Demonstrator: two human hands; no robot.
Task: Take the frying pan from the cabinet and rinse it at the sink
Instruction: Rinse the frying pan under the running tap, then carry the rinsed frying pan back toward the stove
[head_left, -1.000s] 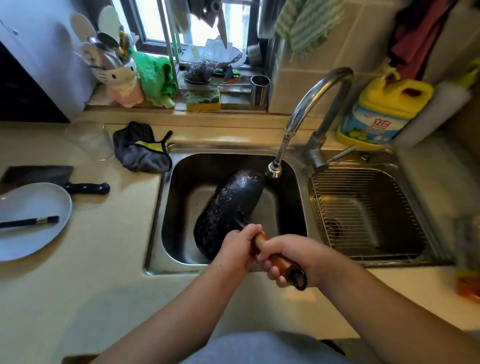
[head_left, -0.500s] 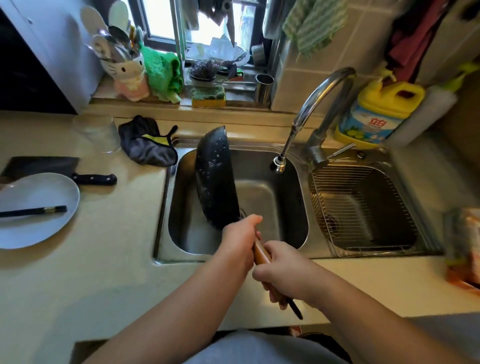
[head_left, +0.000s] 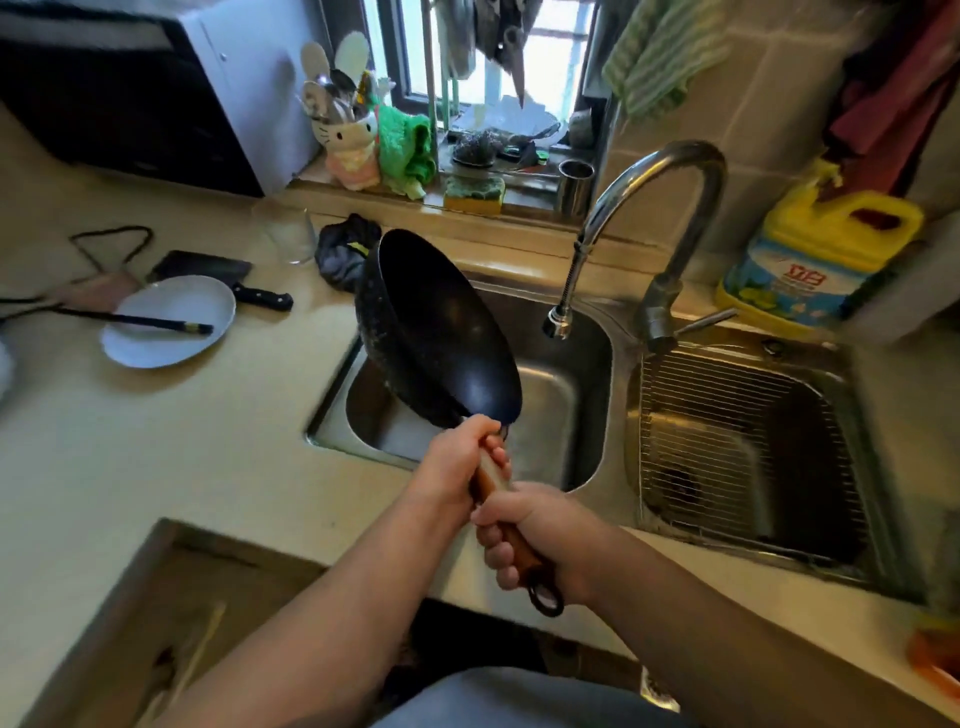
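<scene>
Head view: I clench both hands, left hand (head_left: 454, 462) farther, right hand (head_left: 540, 535) nearer, round the black round frying pan (head_left: 441, 332)'s wooden handle (head_left: 491, 480); the pan extends far-left over the steel sink (head_left: 582, 384).

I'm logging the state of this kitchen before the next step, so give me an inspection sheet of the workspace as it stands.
Surface: beige counter, with a steel double sink set in it.
Job's things: black frying pan held tilted above the left basin; faucet, no water seen running.
Clutter: white plate with chopsticks across it, cleaver, glass, dark cloth, yellow detergent jug, wire rack in the right basin.
Grips: left hand and right hand both closed on the wooden handle.
Cables: a dark cord lies at the far left.
Surroundings: windowsill with sponge, steel cup, green towel.
</scene>
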